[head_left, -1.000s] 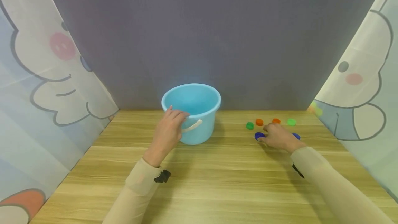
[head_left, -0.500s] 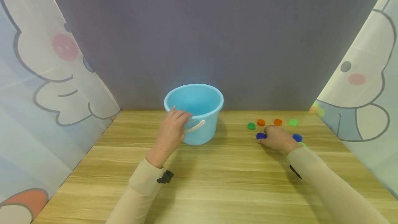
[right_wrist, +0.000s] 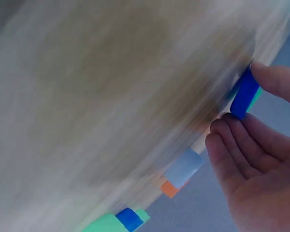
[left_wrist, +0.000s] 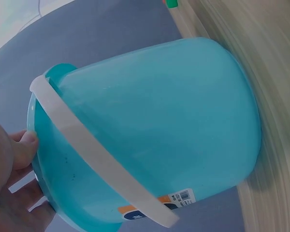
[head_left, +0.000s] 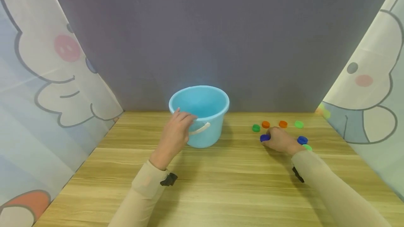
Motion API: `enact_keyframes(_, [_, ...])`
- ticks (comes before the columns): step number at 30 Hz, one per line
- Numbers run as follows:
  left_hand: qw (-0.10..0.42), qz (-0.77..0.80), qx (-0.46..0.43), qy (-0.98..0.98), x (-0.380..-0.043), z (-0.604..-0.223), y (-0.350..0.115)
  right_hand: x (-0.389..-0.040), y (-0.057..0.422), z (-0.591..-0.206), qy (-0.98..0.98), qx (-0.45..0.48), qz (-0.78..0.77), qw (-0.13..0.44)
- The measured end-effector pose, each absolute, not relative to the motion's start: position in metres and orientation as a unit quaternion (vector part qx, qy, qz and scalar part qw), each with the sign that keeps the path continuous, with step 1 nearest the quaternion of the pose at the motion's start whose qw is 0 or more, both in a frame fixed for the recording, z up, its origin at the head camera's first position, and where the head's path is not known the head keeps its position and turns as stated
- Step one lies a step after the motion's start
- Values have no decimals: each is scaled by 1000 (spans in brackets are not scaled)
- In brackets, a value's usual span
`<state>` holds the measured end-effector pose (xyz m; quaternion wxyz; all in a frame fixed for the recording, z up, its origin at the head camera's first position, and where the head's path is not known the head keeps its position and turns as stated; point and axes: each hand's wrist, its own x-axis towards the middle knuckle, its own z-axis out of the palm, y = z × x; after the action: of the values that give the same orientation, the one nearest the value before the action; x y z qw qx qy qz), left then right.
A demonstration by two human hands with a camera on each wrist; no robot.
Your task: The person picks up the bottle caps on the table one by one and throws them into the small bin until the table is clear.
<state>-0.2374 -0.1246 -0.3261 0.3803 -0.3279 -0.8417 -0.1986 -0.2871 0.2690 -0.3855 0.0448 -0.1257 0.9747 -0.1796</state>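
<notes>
Fabric printed with a pale cartoon animal rises well left of our left grip, and a flat dark grey panel stands beyond both grips. Our left hand pinches the near-left rim of a round light-blue plastic bucket, thumb and fingers on opposite sides of the rim. The bucket stands upright on a wood-grain tabletop, between our hands. Just right of that grip, a curved white plastic handle crosses the near wall.

Well right of the bucket, our right hand has a flat round dark-blue plastic cap between thumb and fingertips, spread only as wide as it; whether it is off the wood, we cannot tell. Just beyond this grip, left to right, lie a round green plastic cap, a round orange plastic cap, a second orange cap and a round light-green plastic cap. By our right wrist are a round mid-blue plastic cap and another light-green cap, the latter partly covered by our beige cloth sleeve.
</notes>
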Motion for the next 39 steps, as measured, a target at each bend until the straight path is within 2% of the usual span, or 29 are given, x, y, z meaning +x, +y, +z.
enact_keyframes(14, [373,-194,-326,-847,-235,-326,-121,-283,267,-383,955,-101,-267,74])
enact_keyframes(39, [371,-205,-337,-841,-232,-326,-119,-267,247,-380,925,-60,-376,2])
